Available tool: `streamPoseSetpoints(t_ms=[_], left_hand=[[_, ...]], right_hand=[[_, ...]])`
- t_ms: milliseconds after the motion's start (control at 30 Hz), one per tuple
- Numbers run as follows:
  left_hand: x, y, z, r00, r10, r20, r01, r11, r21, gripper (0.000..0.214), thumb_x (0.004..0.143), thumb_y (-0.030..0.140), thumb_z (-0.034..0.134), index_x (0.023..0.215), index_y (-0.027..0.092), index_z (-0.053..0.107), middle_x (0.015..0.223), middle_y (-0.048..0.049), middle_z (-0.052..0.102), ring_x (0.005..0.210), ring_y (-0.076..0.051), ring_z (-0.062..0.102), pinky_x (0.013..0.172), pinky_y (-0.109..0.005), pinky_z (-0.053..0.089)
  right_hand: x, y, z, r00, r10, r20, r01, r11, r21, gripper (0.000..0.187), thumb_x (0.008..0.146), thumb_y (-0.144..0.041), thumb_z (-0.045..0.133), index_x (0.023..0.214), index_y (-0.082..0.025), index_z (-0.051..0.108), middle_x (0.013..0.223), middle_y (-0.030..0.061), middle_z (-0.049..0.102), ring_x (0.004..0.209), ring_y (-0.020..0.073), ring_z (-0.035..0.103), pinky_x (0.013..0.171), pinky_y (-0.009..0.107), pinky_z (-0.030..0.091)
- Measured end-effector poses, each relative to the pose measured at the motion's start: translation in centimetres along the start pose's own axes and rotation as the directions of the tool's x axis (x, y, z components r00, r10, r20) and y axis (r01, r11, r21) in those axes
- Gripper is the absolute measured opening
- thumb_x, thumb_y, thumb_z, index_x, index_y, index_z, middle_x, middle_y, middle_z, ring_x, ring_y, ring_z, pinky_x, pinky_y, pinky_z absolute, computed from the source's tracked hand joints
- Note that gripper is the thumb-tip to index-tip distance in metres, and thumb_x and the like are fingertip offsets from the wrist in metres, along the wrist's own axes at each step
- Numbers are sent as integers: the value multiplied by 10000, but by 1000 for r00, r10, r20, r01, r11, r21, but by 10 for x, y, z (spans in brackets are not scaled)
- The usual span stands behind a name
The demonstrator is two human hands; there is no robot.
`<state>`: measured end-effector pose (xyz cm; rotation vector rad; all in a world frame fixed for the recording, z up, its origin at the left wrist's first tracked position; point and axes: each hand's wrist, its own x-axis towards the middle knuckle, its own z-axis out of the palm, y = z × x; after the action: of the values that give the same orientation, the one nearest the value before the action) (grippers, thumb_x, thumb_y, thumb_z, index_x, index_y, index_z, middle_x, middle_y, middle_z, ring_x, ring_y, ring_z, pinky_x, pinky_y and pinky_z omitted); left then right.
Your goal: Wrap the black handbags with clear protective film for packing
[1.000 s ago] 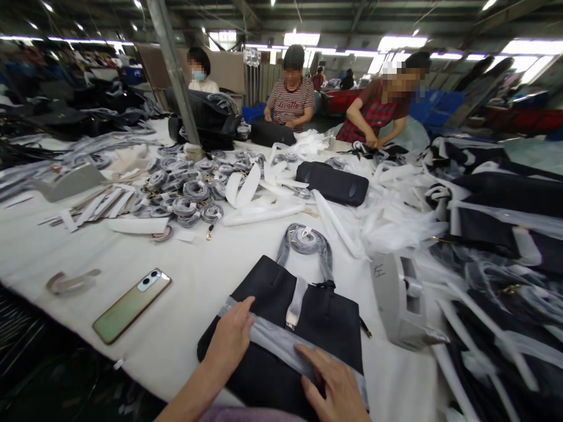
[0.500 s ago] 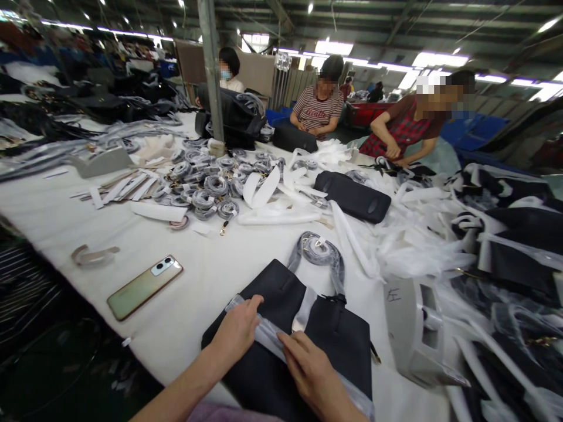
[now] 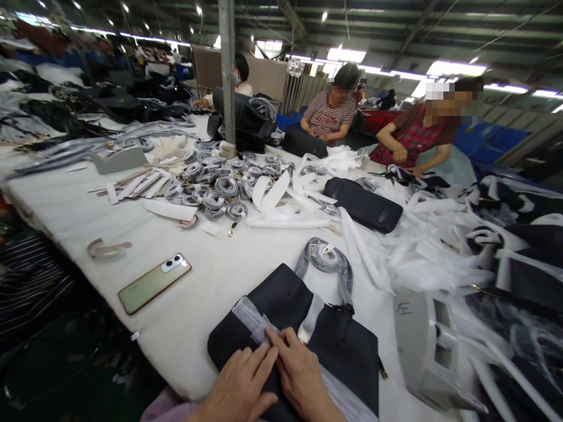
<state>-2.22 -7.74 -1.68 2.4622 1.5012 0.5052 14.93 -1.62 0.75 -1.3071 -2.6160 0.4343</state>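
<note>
- The white table stretches from the worker's body to the far side, with coiled wrapped straps heaped across its middle.
- The black handbag lies flat on the near part of the table, directly in front of the worker, its wrapped handle pointing away and a strap coil resting within the loop.
- The grey plastic holder stands just beside the bag on the right, among loose film.
- The translucent band crosses the bag's front, flat at the left end and rumpled near the fingertips. The step in hand seems to be arranging this band; the next move appears to call for a light touch, easing out the rumple while the bag stays flat.
- The right hand reaches onto the band with its fingers in a narrow bunch (whether they truly pinch the film, one cannot tell).
- The left hand lies close against it, fingers extended together; its grip on anything cannot be told either.
- The phone rests on the table, left of the bag and apart from it.
- The small metal clasp sits at the end of the pale-wrapped tab, just beyond the right hand.
</note>
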Motion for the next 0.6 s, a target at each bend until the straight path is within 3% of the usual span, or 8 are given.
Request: streamPoseSetpoints(t_ms=[167,300,433,500,600], left_hand=[[3,5,2,986,-100,133,94,995,45,726,765,375,649,1408,209,356,1493,-170,290,954,-287,566,810,-459,473],[6,7,0,985,-124,116,119,992,52,804,748,399,650,1438,189,295,1500,-165,271,917,-279,540,796,-456,463],[5,7,5,987,-129,94,124,991,51,816,748,413,636,1447,197,275,1509,-154,257,899,-285,522,775,-470,458],[4,6,8,986,-137,93,132,990,50,814,734,414,646,1437,194,301,1510,-152,260,909,-295,516,771,-483,459],[3,3,12,984,-155,86,153,988,32,740,748,430,626,1398,179,377,1470,-158,355,918,-298,513,776,-489,459]], right_hand=[[2,-1,-1,999,12,34,-11,1000,-11,537,902,-144,359,1404,-334,343,1064,54,546,833,164,606,714,255,508],[5,-2,-2,999,40,31,-41,999,27,496,917,-156,341,1376,-338,389,1036,40,555,795,154,614,697,249,506],[6,-2,-4,997,52,-48,-46,990,134,404,953,-216,317,1312,-320,471,994,30,567,768,136,620,664,228,511],[7,-2,-5,995,17,-96,2,981,193,407,956,-204,294,1313,-294,467,1069,50,576,870,145,624,742,239,523],[13,-8,-3,992,-104,-69,115,977,178,461,917,-144,321,1348,-264,429,1261,78,544,1110,187,556,929,309,486]])
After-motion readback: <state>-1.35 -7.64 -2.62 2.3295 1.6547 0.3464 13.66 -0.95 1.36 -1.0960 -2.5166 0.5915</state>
